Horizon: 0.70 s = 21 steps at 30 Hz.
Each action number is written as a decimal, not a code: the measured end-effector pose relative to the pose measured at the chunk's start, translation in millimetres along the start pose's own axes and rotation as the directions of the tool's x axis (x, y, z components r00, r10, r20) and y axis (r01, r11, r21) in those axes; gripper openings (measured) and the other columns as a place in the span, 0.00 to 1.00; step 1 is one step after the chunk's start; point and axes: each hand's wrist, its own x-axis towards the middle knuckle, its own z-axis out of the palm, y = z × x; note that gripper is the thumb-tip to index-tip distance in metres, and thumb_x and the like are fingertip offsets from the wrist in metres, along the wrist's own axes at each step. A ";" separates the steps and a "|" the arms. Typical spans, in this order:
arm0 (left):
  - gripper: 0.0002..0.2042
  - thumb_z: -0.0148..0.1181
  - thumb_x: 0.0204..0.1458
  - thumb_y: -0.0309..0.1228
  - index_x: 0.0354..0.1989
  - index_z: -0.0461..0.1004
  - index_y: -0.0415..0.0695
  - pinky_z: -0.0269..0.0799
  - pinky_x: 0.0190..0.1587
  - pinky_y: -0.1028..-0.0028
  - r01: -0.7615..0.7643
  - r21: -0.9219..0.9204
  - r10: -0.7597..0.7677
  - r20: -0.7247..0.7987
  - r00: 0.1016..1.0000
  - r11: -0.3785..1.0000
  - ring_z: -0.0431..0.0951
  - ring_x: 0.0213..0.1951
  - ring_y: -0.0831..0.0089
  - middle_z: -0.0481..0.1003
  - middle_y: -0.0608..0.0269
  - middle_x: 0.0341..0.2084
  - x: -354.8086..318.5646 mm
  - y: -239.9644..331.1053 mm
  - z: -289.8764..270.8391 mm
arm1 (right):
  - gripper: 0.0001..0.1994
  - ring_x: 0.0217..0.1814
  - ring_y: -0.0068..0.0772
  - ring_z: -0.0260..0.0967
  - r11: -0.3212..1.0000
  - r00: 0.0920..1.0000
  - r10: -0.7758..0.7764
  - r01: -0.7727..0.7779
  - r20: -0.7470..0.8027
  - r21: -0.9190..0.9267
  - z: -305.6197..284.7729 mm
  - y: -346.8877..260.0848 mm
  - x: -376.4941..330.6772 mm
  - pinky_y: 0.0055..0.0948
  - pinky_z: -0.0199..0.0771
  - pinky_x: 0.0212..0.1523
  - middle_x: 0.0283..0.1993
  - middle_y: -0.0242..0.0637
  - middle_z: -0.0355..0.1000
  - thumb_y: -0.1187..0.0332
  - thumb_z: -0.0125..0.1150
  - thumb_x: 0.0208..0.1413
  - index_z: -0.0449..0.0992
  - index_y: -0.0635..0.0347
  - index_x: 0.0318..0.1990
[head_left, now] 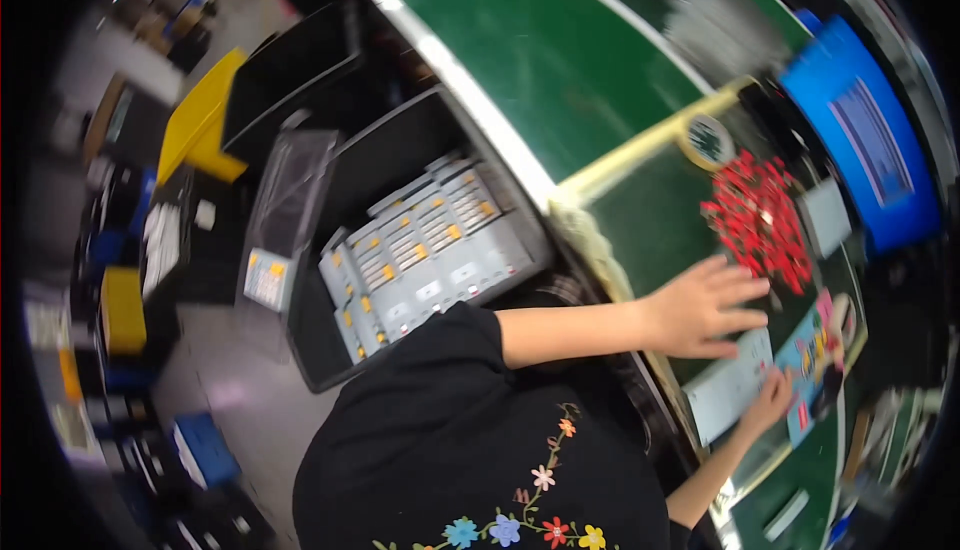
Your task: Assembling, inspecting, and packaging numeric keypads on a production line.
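The green table (560, 70) fills the top, with a black crate (330, 350) of grey boxes (425, 250) beside it. The left hand (700, 308) lies flat on the table, fingers spread and released, just below the red pile (762, 218). The right hand (770, 400) presses a pale card (725, 390), fingers flat.

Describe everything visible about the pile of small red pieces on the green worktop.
The pile of small red pieces lies loose and spread out, not stacked, on the green worktop. The pieces look like glossy plastic; their shape is too blurred to tell. A round white-rimmed disc sits just beyond it, a pale grey block beside it. The left hand lies flat at its near edge, fingertips close to it.
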 end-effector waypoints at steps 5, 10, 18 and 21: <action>0.14 0.56 0.46 0.29 0.43 0.73 0.44 0.63 0.49 0.69 0.606 -0.015 -0.483 -0.620 0.619 0.795 0.69 0.44 0.64 0.72 0.62 0.41 -113.5 -107.5 -156.4 | 0.18 0.53 0.38 0.65 0.991 0.991 0.135 -0.135 -0.026 0.013 -6.8 -17.2 4.3 0.26 0.61 0.54 0.52 0.43 0.69 0.62 0.50 0.59 0.71 0.67 0.49; 0.15 0.50 0.52 0.35 0.47 0.70 0.42 0.68 0.45 0.68 0.991 0.017 -0.609 -0.788 0.095 0.132 0.73 0.41 0.61 0.73 0.55 0.40 -347.0 -166.4 -264.3 | 0.18 0.51 0.39 0.66 0.983 0.983 0.182 -0.181 0.022 -0.042 -16.7 -13.0 12.4 0.26 0.62 0.53 0.51 0.42 0.69 0.62 0.48 0.60 0.70 0.66 0.50; 0.17 0.46 0.53 0.34 0.52 0.67 0.45 0.68 0.46 0.62 0.740 0.286 -0.682 -0.664 -0.306 -0.609 0.72 0.45 0.56 0.71 0.53 0.44 -507.1 -176.0 -319.4 | 0.25 0.51 0.40 0.65 0.937 0.961 0.240 -0.193 0.136 -0.290 -52.1 18.8 25.0 0.28 0.63 0.52 0.51 0.42 0.69 0.52 0.45 0.59 0.67 0.64 0.54; 0.17 0.45 0.53 0.34 0.52 0.66 0.46 0.67 0.47 0.61 0.653 0.310 -0.681 -0.581 -0.445 -0.691 0.71 0.47 0.56 0.71 0.54 0.45 -522.3 -195.2 -319.2 | 0.27 0.51 0.40 0.65 0.907 0.954 0.267 -0.200 0.139 -0.369 -64.6 3.4 21.4 0.29 0.63 0.52 0.50 0.42 0.69 0.50 0.45 0.59 0.66 0.64 0.55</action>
